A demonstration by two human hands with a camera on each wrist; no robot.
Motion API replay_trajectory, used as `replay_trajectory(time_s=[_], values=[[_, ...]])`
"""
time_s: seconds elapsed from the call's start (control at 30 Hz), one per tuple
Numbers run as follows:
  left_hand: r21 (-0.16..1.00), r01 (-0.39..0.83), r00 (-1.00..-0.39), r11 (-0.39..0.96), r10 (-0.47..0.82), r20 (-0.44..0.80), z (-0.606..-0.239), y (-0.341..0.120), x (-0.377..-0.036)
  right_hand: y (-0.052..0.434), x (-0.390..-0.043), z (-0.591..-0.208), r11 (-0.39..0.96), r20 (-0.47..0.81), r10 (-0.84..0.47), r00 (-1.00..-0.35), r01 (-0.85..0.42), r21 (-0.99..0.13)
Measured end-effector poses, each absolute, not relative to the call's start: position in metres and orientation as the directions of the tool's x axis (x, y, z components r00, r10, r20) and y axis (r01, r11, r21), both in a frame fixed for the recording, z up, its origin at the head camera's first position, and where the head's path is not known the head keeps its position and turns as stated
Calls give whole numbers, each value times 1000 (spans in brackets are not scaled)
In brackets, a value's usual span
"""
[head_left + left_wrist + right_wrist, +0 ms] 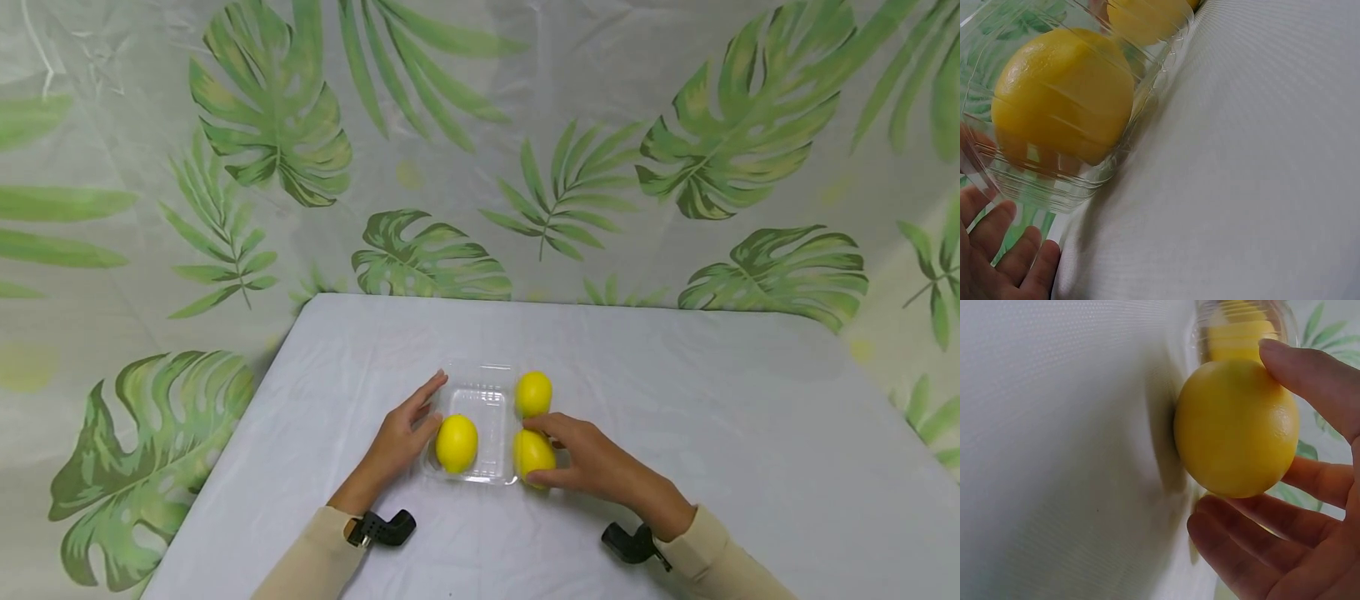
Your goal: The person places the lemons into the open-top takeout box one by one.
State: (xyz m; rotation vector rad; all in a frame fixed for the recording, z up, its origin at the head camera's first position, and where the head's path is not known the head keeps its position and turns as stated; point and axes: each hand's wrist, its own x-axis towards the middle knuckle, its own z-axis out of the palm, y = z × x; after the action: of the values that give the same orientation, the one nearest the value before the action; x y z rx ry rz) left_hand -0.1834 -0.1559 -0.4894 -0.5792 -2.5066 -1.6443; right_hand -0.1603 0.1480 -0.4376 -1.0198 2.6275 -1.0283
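A clear plastic container (492, 479) lies on the table with one lemon (456, 444) at its near left; that lemon (1063, 100) shows through the wall in the left wrist view. My left hand (401, 433) rests along the container's left side, thumb at the rim and fingers extended outside; its fingertips (1038, 240) are by the corner. With thumb and fingers around it, my right hand (600, 462) holds a second lemon (532, 452) just right of the container. This held lemon (1235, 428) is close to the tabletop. A third lemon (534, 393) sits beyond it.
White cloth covers the table (712, 400). Its far edge meets a hanging backdrop (450, 167) printed with green leaves. Black wrist devices (386, 529) are worn on both forearms, low over the cloth.
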Motion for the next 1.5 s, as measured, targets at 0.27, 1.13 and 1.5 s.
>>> replay_trajectory(time_s=[0.27,1.13,1.5], values=[[855,368,-921,365,270,281,-489,-156,-183,150,-160,-442,530,113,-651,-751,-556,-640],[884,352,-920,308,285,268,-456,-150,-167,151,-153,-443,593,84,-618,-782,-534,-603],[882,349,-922,315,286,263,-455,-151,-167,157,-149,-440,601,128,-601,-789,-552,-578]])
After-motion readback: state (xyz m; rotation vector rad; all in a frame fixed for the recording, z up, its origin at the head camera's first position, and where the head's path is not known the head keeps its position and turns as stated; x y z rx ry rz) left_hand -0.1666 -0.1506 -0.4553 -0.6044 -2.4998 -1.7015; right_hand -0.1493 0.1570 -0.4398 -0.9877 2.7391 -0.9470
